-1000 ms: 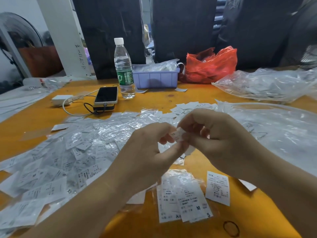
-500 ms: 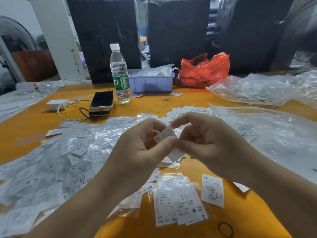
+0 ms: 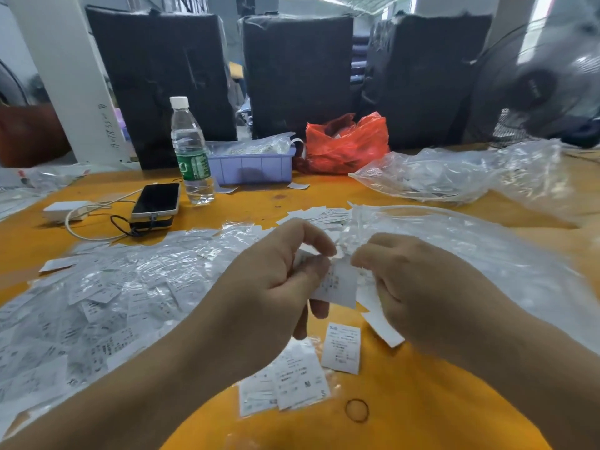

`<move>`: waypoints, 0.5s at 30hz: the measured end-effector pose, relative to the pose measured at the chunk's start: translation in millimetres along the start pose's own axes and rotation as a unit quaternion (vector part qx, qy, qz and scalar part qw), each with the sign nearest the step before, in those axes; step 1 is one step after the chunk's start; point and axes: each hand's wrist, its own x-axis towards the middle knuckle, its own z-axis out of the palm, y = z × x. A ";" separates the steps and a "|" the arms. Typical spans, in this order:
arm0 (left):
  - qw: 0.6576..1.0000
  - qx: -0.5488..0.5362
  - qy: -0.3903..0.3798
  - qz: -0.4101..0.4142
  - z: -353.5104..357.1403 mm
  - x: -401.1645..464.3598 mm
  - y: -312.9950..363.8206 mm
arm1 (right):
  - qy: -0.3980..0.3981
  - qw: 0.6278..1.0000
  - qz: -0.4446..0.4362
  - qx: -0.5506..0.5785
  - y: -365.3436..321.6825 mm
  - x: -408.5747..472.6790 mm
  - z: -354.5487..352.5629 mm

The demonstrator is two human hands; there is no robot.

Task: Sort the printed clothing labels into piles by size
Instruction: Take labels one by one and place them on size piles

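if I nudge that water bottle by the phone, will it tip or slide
Probably tips: the water bottle stands tall and narrow on the table. It looks only partly full, so likely light. Once down, its round body would likely roll.

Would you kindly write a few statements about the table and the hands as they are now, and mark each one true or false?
1. Both the left hand and the right hand hold labels. True.
2. The water bottle lies on its side. False: it stands upright with its cap on.
3. The phone lies screen up to the left of the bottle. True.
4. The red plastic bag sits in front of the hands. False: it sits at the far edge, right of the purple tray.
5. A rubber band lies on the orange table near the small label pile. True.
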 end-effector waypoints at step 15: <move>0.999 0.014 0.029 -0.005 11.9 9.4 -29.0 | -0.087 0.978 0.129 -0.142 30.6 -14.4 20.3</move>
